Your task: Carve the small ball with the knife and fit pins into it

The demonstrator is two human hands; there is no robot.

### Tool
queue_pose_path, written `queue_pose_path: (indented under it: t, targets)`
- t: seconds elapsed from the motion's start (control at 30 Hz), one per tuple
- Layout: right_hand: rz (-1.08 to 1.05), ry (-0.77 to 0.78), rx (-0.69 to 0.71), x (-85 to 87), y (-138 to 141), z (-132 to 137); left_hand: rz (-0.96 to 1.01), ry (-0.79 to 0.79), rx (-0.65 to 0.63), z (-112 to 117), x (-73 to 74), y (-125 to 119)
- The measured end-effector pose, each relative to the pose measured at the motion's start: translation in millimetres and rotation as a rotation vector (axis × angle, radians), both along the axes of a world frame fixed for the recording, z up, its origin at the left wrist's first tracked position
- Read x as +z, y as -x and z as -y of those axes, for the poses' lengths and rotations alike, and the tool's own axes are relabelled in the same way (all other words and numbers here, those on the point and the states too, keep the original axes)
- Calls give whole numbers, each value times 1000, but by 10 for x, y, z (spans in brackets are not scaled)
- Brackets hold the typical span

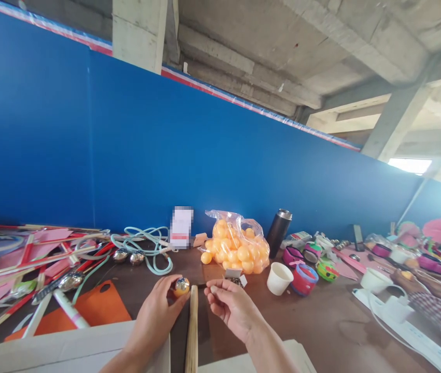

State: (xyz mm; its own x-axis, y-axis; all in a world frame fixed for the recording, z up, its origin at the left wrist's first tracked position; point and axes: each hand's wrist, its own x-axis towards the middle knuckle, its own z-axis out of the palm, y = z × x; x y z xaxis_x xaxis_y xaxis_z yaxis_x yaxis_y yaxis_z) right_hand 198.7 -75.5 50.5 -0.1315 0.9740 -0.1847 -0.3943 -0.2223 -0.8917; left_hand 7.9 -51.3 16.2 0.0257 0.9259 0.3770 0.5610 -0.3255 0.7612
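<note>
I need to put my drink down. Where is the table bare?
Bare brown tabletop lies between the right hand and the long white power strip. It's crowded left, around the flat orange sheet, and behind, around the clear plastic bag of orange balls.

Fingers of the left hand (158, 313) hide part of an orange ball (182, 288), and whatever the right hand (236, 305) may pinch (if anything) is too small to tell. A pale upright sheet (181, 225) is blurred into squares. The bottom edge cuts off a wooden stick (191, 331); the right edge, a co-worker's checked sleeve (438, 316).
</note>
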Motion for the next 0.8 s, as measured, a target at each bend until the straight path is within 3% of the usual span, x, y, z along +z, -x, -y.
queue_pose_path:
  t: [0.23, 0.8]
  targets:
    - [-57, 13, 26, -88, 30, -15, 11, 12, 7, 10, 12, 2]
    - [111, -84, 14, 60, 132, 92, 73, 8, 2, 23, 16, -22]
